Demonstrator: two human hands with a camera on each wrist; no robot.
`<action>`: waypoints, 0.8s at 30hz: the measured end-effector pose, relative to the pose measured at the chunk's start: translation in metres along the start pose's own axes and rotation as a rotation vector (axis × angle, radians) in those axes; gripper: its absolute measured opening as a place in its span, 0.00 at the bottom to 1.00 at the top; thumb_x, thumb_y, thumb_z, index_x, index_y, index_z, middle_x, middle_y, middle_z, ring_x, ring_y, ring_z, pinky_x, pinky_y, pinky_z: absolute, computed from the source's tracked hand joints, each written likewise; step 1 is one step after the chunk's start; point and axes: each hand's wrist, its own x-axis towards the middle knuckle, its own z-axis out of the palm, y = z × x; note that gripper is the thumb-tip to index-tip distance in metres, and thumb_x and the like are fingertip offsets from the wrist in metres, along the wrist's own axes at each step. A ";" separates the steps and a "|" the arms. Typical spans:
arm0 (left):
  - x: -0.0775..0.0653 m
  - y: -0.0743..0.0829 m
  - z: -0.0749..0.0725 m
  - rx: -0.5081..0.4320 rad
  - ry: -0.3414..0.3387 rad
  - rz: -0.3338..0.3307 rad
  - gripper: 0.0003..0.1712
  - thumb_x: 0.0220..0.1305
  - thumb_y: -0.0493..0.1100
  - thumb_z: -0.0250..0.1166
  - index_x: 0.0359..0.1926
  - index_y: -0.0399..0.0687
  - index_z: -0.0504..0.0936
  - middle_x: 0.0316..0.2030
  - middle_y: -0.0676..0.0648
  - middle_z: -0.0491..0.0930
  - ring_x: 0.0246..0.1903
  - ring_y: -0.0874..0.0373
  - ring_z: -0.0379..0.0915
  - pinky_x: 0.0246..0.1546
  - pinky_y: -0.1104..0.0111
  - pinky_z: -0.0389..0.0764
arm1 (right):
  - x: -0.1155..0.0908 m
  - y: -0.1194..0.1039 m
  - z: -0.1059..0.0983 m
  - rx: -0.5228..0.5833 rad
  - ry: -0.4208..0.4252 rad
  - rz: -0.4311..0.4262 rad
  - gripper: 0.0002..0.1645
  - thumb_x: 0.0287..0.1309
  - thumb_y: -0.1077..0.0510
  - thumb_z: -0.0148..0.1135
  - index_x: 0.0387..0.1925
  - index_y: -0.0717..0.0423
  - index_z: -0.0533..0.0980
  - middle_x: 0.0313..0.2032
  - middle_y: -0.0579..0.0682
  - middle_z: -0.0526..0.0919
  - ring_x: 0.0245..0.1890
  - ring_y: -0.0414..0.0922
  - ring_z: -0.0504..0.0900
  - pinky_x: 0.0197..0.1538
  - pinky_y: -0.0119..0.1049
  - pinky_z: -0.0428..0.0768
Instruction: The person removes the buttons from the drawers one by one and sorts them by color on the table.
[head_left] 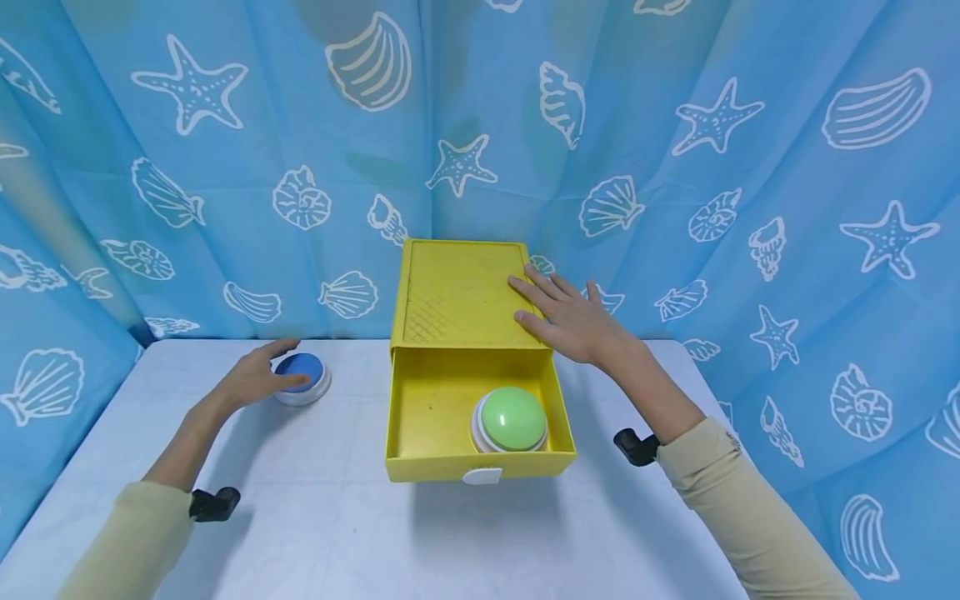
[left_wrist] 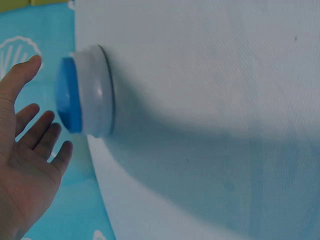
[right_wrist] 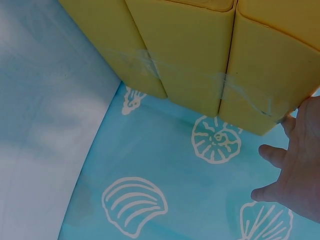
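Sitting at 6 o'clock in the open yellow drawer (head_left: 420, 417): green button (head_left: 512, 418). Hovering at 9 o'clock over the blue button (head_left: 300, 371), fingers relaxed, gripping nothing: left hand (head_left: 255, 379). Resting flat atop the yellow box (head_left: 457, 292), fingers spread: right hand (head_left: 573, 317).

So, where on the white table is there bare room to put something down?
The widest free patch of the table is the near strip in front of the open drawer. Another lies between the drawer and the blue button under the left hand. Inside the drawer, the left half beside the green button is bare. The box top holds the right hand.
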 end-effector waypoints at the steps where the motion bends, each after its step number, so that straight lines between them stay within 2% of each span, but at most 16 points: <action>1: -0.002 0.002 -0.001 -0.007 0.012 0.020 0.48 0.57 0.57 0.63 0.68 0.36 0.52 0.65 0.31 0.51 0.63 0.32 0.45 0.54 0.38 0.57 | 0.000 0.000 0.000 -0.003 -0.001 0.002 0.37 0.61 0.27 0.24 0.70 0.29 0.40 0.70 0.38 0.36 0.69 0.52 0.40 0.61 0.65 0.32; 5: -0.008 0.015 -0.003 -0.053 0.083 0.105 0.43 0.59 0.55 0.62 0.67 0.37 0.56 0.64 0.33 0.57 0.62 0.34 0.50 0.54 0.41 0.62 | -0.001 -0.001 0.000 -0.007 -0.005 0.009 0.37 0.61 0.27 0.24 0.70 0.29 0.40 0.70 0.38 0.35 0.69 0.53 0.40 0.61 0.65 0.33; 10: -0.019 0.037 -0.005 -0.099 0.217 0.276 0.38 0.58 0.52 0.64 0.64 0.39 0.63 0.60 0.36 0.65 0.59 0.40 0.60 0.54 0.46 0.66 | 0.000 -0.002 0.000 0.003 -0.002 0.007 0.37 0.61 0.27 0.25 0.70 0.29 0.41 0.70 0.38 0.35 0.69 0.53 0.40 0.61 0.65 0.31; 14: -0.032 0.063 -0.009 -0.129 0.293 0.379 0.36 0.57 0.49 0.66 0.63 0.42 0.65 0.58 0.39 0.68 0.57 0.44 0.63 0.54 0.48 0.68 | 0.000 -0.001 0.000 -0.011 -0.002 0.008 0.37 0.61 0.27 0.24 0.70 0.29 0.40 0.70 0.38 0.35 0.69 0.53 0.40 0.62 0.65 0.33; 17: -0.043 0.087 -0.011 -0.141 0.334 0.425 0.35 0.56 0.50 0.67 0.63 0.46 0.67 0.58 0.43 0.69 0.57 0.48 0.64 0.53 0.51 0.70 | -0.001 -0.001 0.000 -0.023 0.002 0.009 0.37 0.61 0.27 0.23 0.70 0.29 0.40 0.70 0.38 0.35 0.69 0.53 0.40 0.62 0.65 0.34; 20: -0.056 0.111 -0.011 -0.166 0.345 0.480 0.34 0.55 0.48 0.68 0.62 0.50 0.68 0.58 0.48 0.70 0.57 0.53 0.66 0.52 0.55 0.72 | -0.001 -0.001 0.000 -0.018 0.001 0.010 0.37 0.61 0.27 0.23 0.70 0.29 0.40 0.70 0.38 0.35 0.69 0.53 0.40 0.62 0.65 0.33; 24: -0.071 0.141 -0.010 -0.232 0.268 0.547 0.33 0.55 0.46 0.68 0.62 0.55 0.68 0.56 0.52 0.71 0.55 0.56 0.67 0.51 0.61 0.73 | 0.000 -0.001 0.000 0.000 -0.004 0.012 0.37 0.61 0.27 0.24 0.70 0.28 0.40 0.70 0.38 0.35 0.69 0.53 0.39 0.61 0.65 0.32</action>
